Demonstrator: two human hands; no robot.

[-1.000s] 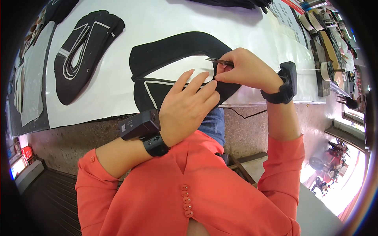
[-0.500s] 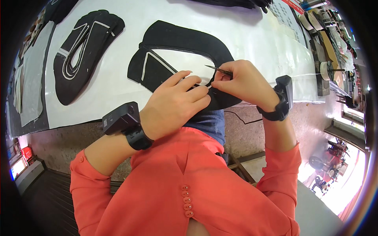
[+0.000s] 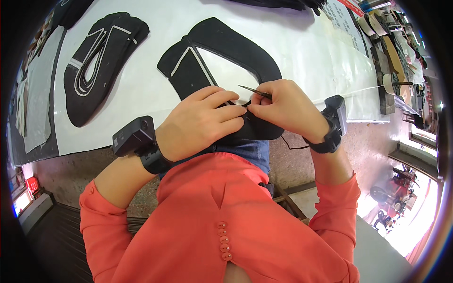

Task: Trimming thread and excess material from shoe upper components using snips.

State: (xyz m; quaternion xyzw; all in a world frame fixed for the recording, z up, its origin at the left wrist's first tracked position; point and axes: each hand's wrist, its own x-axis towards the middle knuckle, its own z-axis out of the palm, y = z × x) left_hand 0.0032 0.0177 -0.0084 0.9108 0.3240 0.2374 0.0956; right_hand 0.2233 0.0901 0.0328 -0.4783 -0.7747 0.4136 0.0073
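A black shoe-upper piece [image 3: 231, 42], curved round an opening and edged with narrow white tape, lies at the table's front edge. My left hand [image 3: 200, 120] rests on its near part, fingers stretched out and pressing by the inner edge; the thumb is hard to make out. My right hand [image 3: 285, 104] is closed round a slim, dark pointed tool [image 3: 255, 91], its tip pointing left over the opening. The right fingertips also pinch at the inner edge, almost touching the left fingertips. White tape [image 3: 354, 92] stretches from a reel [image 3: 390, 86] at the right toward my right hand.
A stack of similar black taped pieces [image 3: 106, 66] lies on the white-covered table [image 3: 141, 134] to the left. More black material [image 3: 283, 4] is at the far edge. Spools [image 3: 373, 26] and boxes line the right side. A dark cable [image 3: 295, 147] hangs below the table edge.
The black piece has turned clockwise, its near part now lower over my lap. Both hands have shifted slightly left and down. The pointed tool stays in my right hand, and the tape line shows more clearly.
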